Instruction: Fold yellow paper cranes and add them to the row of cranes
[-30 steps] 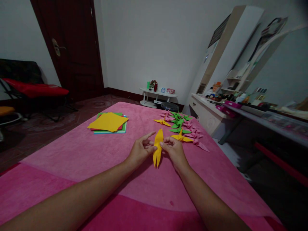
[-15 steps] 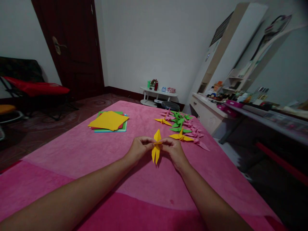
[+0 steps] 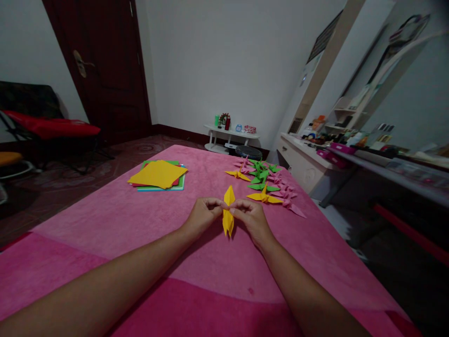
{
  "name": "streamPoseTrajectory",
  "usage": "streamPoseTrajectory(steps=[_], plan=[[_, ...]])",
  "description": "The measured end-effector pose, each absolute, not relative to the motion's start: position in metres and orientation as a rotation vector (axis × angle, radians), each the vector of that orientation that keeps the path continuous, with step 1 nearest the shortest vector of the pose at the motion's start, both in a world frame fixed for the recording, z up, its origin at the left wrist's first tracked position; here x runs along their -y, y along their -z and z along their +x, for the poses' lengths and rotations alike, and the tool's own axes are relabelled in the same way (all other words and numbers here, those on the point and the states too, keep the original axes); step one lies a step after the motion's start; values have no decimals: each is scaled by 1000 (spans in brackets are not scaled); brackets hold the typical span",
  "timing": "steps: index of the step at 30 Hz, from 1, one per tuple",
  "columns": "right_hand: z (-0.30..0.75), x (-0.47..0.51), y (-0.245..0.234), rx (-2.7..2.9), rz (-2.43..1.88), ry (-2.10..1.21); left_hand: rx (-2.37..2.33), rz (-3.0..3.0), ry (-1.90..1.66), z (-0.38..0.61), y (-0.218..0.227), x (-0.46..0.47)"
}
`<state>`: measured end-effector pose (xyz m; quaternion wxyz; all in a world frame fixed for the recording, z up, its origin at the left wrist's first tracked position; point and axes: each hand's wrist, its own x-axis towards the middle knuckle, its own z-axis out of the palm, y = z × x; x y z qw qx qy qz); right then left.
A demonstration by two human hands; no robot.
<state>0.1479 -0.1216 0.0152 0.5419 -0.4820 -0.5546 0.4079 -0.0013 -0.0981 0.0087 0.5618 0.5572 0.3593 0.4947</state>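
Note:
A yellow folded paper piece [image 3: 228, 222], with one point upward and a split lower end, is held over the middle of the pink-covered table [image 3: 147, 220]. My left hand [image 3: 205, 213] pinches its middle from the left, thumb against fingers. From the right, my right hand [image 3: 250, 217] pinches the same middle part, and its fingertips hide some of the folds. Just beyond the right hand lies a yellow origami crane [image 3: 264, 197], spread flat with its wings out.
Several green origami cranes [image 3: 261, 175] and pink origami cranes [image 3: 289, 203] cluster at the table's right. A stack of coloured paper squares [image 3: 157, 174], yellow on top, lies at the far left. A cluttered dresser [image 3: 305, 157] stands beyond the right edge.
The fingers have closed further over the middle of the yellow paper. Its lower points sit closer together and have turned slightly. Both hands stay in nearly the same place.

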Motion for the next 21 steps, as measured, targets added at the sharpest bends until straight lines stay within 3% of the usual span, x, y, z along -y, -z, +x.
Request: streamPoseTrajectory(steps=[21], plan=[[146, 120, -7, 1343, -1171, -990, -771, 1168, -1245, -1, -4, 96]])
